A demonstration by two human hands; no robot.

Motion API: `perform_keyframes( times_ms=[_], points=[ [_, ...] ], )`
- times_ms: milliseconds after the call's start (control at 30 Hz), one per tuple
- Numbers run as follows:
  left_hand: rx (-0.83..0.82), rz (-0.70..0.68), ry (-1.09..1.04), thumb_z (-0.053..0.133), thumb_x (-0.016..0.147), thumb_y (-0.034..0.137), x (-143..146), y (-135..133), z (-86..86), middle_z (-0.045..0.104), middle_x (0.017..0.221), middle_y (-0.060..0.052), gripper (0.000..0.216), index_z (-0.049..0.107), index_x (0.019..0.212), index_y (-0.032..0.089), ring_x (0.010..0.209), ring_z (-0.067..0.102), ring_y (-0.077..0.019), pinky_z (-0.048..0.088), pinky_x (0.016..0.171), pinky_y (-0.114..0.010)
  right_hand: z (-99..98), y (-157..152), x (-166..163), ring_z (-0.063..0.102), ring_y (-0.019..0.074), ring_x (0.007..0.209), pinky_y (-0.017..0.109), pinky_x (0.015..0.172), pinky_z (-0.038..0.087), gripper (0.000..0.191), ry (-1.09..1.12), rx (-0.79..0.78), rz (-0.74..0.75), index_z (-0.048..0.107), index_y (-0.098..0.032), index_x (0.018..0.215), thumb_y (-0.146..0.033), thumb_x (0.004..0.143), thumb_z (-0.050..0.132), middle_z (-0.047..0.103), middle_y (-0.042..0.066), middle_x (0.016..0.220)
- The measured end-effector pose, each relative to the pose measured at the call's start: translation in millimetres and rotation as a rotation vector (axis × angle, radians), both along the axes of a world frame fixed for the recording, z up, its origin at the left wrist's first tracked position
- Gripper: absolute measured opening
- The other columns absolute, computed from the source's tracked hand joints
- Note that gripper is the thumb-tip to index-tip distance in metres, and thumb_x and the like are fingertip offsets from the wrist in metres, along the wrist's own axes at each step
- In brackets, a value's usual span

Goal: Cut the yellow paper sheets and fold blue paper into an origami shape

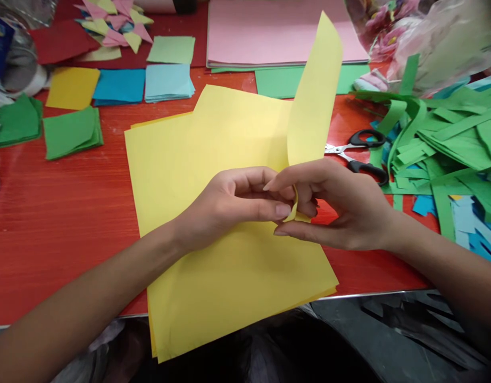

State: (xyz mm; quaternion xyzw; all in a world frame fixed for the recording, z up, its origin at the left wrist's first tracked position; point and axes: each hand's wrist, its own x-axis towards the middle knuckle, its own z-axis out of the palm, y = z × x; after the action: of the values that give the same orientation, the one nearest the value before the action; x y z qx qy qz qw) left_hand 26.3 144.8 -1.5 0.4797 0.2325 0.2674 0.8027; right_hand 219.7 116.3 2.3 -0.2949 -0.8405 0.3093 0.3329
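A paper-craft workspace at a red desk [49,239]; whether it is in a home or a workshop is unclear. Toward the far left corner lie a folded paper star [115,24] and stacks of small coloured paper squares [119,86]. Large yellow sheets [229,303] overhang the near edge. Toward the right edge, black-handled scissors [343,149] sit beside heaped green and blue paper scraps [452,138].

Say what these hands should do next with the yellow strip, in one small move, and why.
Probably press the lower end of the yellow strip flatter with the left hand: that end looks curled, and both that hand and the right hand are right at it.
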Motion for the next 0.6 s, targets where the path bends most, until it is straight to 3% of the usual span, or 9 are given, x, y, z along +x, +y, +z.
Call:
perform_keyframes(
  times_ms=[600],
  points=[
    [0.011, -0.003, -0.004, 0.072, 0.074, 0.018, -0.1, -0.3, -1.8, 0.067, 0.081, -0.002, 0.012, 0.066, 0.083, 0.016, 0.077, 0.064, -0.0149, 0.053, 0.068, -0.026, 0.1, 0.3, -0.4, 0.037, 0.005, 0.053, 0.018, 0.048, 0.037, 0.039, -0.004, 0.016, -0.013, 0.046, -0.018, 0.118, -0.024, 0.084, 0.064, 0.037, -0.007, 0.067]
  ],
)
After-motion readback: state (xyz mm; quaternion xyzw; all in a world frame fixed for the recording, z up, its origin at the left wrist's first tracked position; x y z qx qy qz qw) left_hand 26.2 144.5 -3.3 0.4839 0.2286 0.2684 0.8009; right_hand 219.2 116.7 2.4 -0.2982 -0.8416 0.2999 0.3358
